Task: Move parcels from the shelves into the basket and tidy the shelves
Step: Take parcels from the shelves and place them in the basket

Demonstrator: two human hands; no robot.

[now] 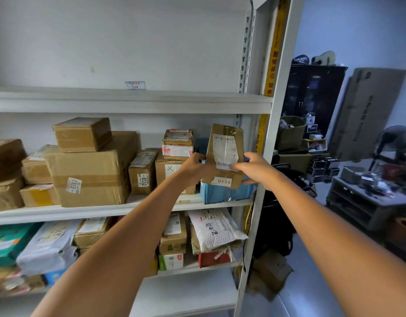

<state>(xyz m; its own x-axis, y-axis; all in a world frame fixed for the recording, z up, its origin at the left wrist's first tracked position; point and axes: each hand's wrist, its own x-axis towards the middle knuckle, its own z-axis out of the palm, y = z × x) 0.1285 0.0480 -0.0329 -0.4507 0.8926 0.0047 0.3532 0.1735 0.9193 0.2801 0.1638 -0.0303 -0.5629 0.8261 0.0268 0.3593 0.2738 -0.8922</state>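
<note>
Pinched the flat cardboard parcel by its side edges, left hand and right hand both curled round it, upright at the right end of the middle shelf, before a blue box; seemed light, fairly stiff (creased card), best gripped by those edges

The flat parcel you hold is matt brown cardboard, creased, with its white paper label under a strip of glossy clear tape. The blue parcel is wrapped in shiny, wrinkled plastic. The shelf in front of you is white painted metal, smooth and dull. The big box is rough matt cardboard banded with smooth brown tape, and the white mailer is dimpled plastic with a soft sheen
</note>
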